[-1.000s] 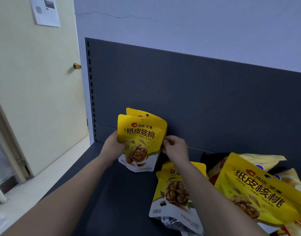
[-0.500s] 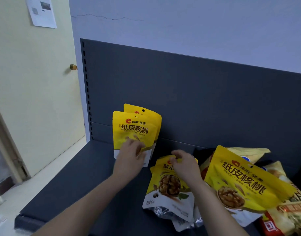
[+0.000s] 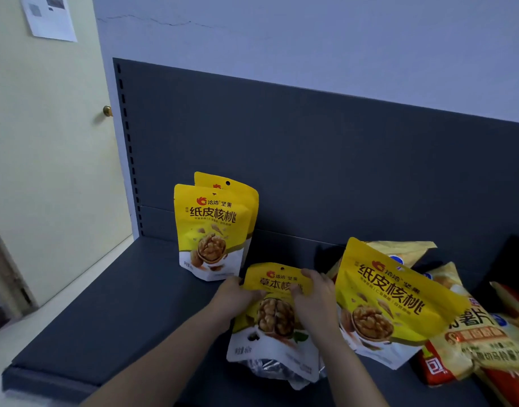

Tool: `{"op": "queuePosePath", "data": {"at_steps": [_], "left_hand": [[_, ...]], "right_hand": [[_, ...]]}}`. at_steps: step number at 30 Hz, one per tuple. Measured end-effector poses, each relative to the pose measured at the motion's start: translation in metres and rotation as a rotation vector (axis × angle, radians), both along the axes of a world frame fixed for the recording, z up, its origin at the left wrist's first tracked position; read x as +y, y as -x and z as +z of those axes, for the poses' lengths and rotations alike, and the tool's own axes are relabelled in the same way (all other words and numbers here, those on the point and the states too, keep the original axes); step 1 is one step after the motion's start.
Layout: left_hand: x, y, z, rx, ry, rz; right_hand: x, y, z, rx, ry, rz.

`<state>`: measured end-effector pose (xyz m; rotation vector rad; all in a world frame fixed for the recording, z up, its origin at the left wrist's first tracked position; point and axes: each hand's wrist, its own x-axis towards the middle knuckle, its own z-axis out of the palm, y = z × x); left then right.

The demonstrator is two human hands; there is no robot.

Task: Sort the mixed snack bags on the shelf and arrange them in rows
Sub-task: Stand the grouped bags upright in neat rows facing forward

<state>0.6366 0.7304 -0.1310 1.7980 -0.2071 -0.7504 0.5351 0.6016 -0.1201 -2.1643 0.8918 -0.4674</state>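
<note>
Head view, shelf: dark grey shelf with a matching back panel, pale wall above it, door off to the left.
Head view, standing bags: two yellow walnut bags upright at the back left, one right behind the other, leaning on the panel. Nobody's touching them.
Head view, left hand: left hand is pinching the upper left edge of the small walnut bag, fingers curled on it.
Head view, right hand: right hand has the same bag's upper right edge, thumb on the front.
Head view, that bag: low over the shelf, just in front of the standing pair, top tipped up, over some silvery packaging.
Head view, pile: big walnut bag just to the right, leaning on the chip bags and a red pack.
</note>
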Motion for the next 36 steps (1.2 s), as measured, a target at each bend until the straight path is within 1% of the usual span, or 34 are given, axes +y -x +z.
{"op": "queuePosePath", "data": {"at_steps": [3, 5, 8, 9, 10, 11, 12, 13, 15, 17, 19, 22, 25, 29, 32, 34, 36], "left_hand": [[0.012, 0.002, 0.010, 0.175, 0.108, -0.095], [0.020, -0.002, 0.016, 0.240, 0.193, -0.153], [0.031, -0.008, 0.030, 0.218, 0.274, -0.185], [0.035, -0.010, 0.034, 0.204, 0.303, -0.199], [0.040, -0.012, 0.038, 0.196, 0.333, -0.218], [0.046, -0.014, 0.042, 0.191, 0.367, -0.235], [0.053, -0.018, 0.044, 0.179, 0.395, -0.243], [0.058, -0.020, 0.047, 0.160, 0.421, -0.240], [0.070, -0.025, 0.050, 0.128, 0.458, -0.199], [0.079, -0.029, 0.049, 0.105, 0.508, -0.132], [0.088, -0.031, 0.047, 0.080, 0.543, -0.070], [0.099, -0.033, 0.047, 0.011, 0.554, -0.017], [0.105, -0.032, 0.046, -0.058, 0.535, 0.054], [0.109, -0.029, 0.046, -0.168, 0.519, 0.170], [0.111, -0.029, 0.050, -0.200, 0.541, 0.238], [0.112, -0.029, 0.053, -0.204, 0.540, 0.262], [0.112, -0.032, 0.054, -0.214, 0.518, 0.304]], "right_hand": [[0.004, 0.008, 0.005, -0.106, -0.050, -0.082], [0.012, 0.011, 0.011, -0.234, -0.159, -0.100], [0.020, 0.011, 0.027, -0.431, -0.380, -0.123], [0.019, 0.011, 0.032, -0.482, -0.466, -0.139], [0.016, 0.011, 0.034, -0.491, -0.531, -0.138], [0.012, 0.010, 0.034, -0.462, -0.547, -0.115], [0.007, 0.009, 0.032, -0.383, -0.480, -0.068], [0.000, 0.007, 0.025, -0.268, -0.347, -0.013], [-0.008, 0.003, 0.013, 0.037, -0.110, 0.128], [-0.009, -0.001, 0.004, 0.255, -0.037, 0.228], [-0.006, -0.001, 0.003, 0.367, -0.012, 0.240], [-0.008, -0.002, 0.009, 0.424, 0.033, 0.194], [-0.007, -0.003, 0.016, 0.342, -0.033, 0.157], [-0.003, -0.004, 0.019, 0.114, -0.142, 0.211], [0.001, 0.000, 0.035, -0.023, -0.255, 0.208], [0.001, 0.004, 0.048, -0.132, -0.269, 0.195], [0.005, 0.009, 0.061, -0.246, -0.241, 0.182]]}}
